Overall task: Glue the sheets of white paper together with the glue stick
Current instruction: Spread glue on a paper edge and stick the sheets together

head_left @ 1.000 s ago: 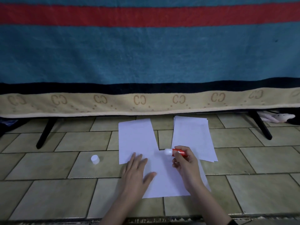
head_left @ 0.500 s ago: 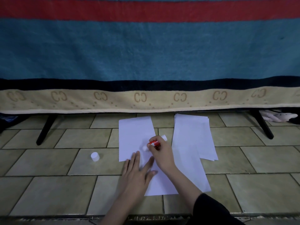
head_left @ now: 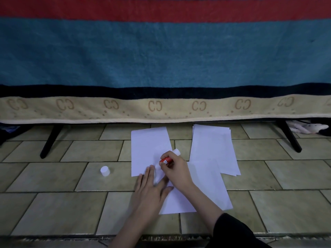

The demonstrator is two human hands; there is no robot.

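Note:
Three lots of white paper lie on the tiled floor. A single sheet (head_left: 149,147) lies at centre-left, and a near sheet (head_left: 206,187) overlaps its lower edge. A small stack (head_left: 213,145) lies to the right. My right hand (head_left: 176,170) grips the red and white glue stick (head_left: 167,161), tilted, with its white tip down on the centre-left sheet. My left hand (head_left: 151,189) lies flat, fingers spread, pressing on the paper where the two sheets overlap. The glue stick's white cap (head_left: 105,170) stands on the floor to the left.
A bed draped in a blue, red and beige blanket (head_left: 161,65) fills the back, with black legs at left (head_left: 50,140) and right (head_left: 289,137). A pale soft toy (head_left: 306,128) lies under the bed at far right. A floor edge runs along the bottom.
My right hand carried the glue stick leftward from the middle of the near sheet onto the centre-left sheet, now just above my left fingertips. My left hand stayed flat on the paper.

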